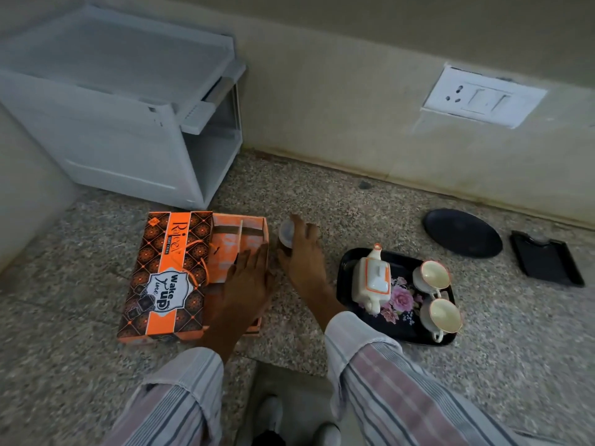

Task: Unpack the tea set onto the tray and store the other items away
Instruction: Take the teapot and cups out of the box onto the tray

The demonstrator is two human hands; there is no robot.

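Observation:
An orange tea-set box [240, 239] lies open on the counter, its patterned lid [167, 275] beside it on the left. My left hand [249, 278] rests flat with straight fingers over the box's right side. My right hand [302, 252] grips a small white cup [286, 232] just right of the box. A black floral tray [346, 284] at centre right holds a white teapot with orange trim [372, 278] and two white cups [434, 275], [444, 315].
A white plastic drawer unit [128, 123] stands at the back left. A black round plate [462, 233] and a small black rectangular tray [545, 257] lie at the far right. A wall socket [483, 96] sits above them.

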